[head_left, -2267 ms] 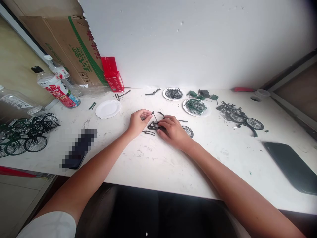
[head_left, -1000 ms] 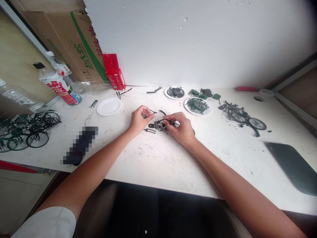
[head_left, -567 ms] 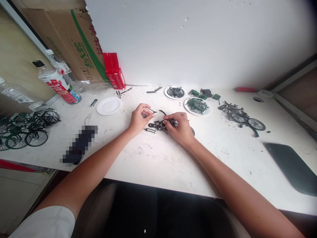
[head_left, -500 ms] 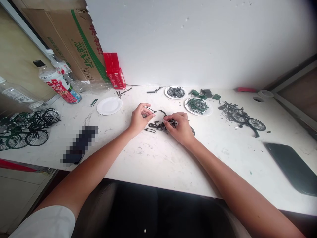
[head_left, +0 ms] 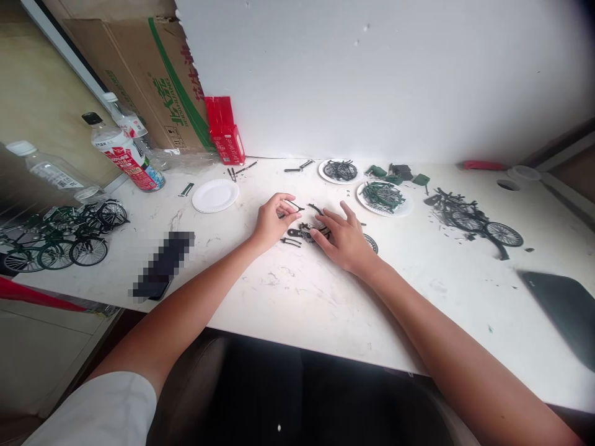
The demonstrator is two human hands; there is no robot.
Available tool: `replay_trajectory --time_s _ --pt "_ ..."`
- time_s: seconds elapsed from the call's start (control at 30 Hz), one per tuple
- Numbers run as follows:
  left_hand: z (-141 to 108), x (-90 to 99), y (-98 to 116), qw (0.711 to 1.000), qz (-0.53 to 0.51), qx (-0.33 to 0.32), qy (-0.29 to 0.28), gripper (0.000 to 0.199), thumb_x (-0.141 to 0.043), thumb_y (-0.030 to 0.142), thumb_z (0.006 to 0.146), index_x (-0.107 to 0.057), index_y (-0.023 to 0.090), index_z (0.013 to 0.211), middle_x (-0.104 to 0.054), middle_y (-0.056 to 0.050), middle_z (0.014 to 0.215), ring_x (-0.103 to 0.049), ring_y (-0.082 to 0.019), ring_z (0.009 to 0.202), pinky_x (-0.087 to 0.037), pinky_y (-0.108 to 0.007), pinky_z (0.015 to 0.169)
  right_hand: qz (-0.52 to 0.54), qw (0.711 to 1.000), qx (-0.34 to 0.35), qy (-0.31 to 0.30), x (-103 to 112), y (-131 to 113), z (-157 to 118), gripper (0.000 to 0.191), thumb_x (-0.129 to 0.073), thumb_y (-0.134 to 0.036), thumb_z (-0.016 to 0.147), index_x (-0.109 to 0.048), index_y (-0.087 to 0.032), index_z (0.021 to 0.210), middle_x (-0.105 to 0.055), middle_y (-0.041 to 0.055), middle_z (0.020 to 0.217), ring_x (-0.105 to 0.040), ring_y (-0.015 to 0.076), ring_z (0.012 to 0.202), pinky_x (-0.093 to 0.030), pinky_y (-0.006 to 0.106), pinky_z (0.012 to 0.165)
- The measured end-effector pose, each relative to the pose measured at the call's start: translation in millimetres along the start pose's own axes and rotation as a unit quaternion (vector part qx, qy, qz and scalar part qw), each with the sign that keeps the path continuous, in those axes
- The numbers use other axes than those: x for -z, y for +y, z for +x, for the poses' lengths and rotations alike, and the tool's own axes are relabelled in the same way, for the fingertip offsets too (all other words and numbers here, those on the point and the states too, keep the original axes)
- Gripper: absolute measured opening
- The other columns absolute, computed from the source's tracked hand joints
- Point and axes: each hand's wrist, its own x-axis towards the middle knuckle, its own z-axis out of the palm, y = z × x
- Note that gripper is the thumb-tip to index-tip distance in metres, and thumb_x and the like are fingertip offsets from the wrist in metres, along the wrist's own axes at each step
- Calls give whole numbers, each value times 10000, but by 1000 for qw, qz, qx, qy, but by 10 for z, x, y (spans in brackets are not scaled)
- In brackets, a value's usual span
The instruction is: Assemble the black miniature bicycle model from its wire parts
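Note:
My left hand [head_left: 272, 224] pinches a thin, dark, bent model-bicycle part [head_left: 295, 205] between thumb and fingers, a little above the table. To its right, my right hand [head_left: 349, 245] has its fingers spread, low over a group of small black bicycle parts [head_left: 307, 233], partly covering them. I cannot tell whether its fingertips touch them. A spoked wheel [head_left: 372, 243] shows from behind that hand. A curved black strip [head_left: 315, 209] lies just beyond, between the two hands, and thin black pieces [head_left: 291, 241] lie nearer me.
Plates of wheels [head_left: 320, 172] and green parts [head_left: 408, 207] stand at the back. More black parts [head_left: 465, 217] lie right, near a dark tray-like slab [head_left: 558, 310]. On the left are assembled model bicycles [head_left: 88, 251], a phone [head_left: 162, 266], bottles [head_left: 132, 164] and a white plate [head_left: 215, 207].
My right hand has opened from a pinch near the parts, its fingers now spread. My left hand keeps its pinch on the thin part. The whole view has shifted slightly.

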Motion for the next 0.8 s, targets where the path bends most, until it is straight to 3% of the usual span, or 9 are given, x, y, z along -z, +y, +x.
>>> replay_trajectory --time_s 0.17,0.33,0.53,0.8 --pt "1 3 -1 1000 2 5 -3 390 -854 213 814 -659 237 1151 -766 -10 885 -733 -183 894 -556 -356 899 -6 1000 17 -18 14 3 1 574 -522 -638 1025 -736 -194 1321 -639 162 1490 -294 500 1569 -337 760 1216" --pt "-5 5 6 1000 5 4 -6 366 -850 223 821 -665 241 1136 -769 -15 891 -734 -187 893 -559 -366 906 14 999 28 -3 9 31 6 481 -576 -564 1014 -780 -193 1242 -693 153 1386 -368 475 1514 -382 714 1219" --pt "-5 2 17 1000 14 -10 -6 324 -838 241 840 -672 239 1118 -773 -23 892 -741 -194 907 -562 -369 904 59 997 39 -11 40 30 7 358 -609 -484 1004 -819 -245 1170 -731 104 1361 -335 449 1562 -352 744 1233" --pt "-4 -8 24 1000 17 -2 -6 276 -832 244 843 -695 234 1081 -771 -27 886 -731 -189 883 -572 -361 885 73 996 38 -20 67 15 7 348 -621 -474 1003 -805 -252 1198 -727 106 1375 -367 418 1561 -355 722 1236"
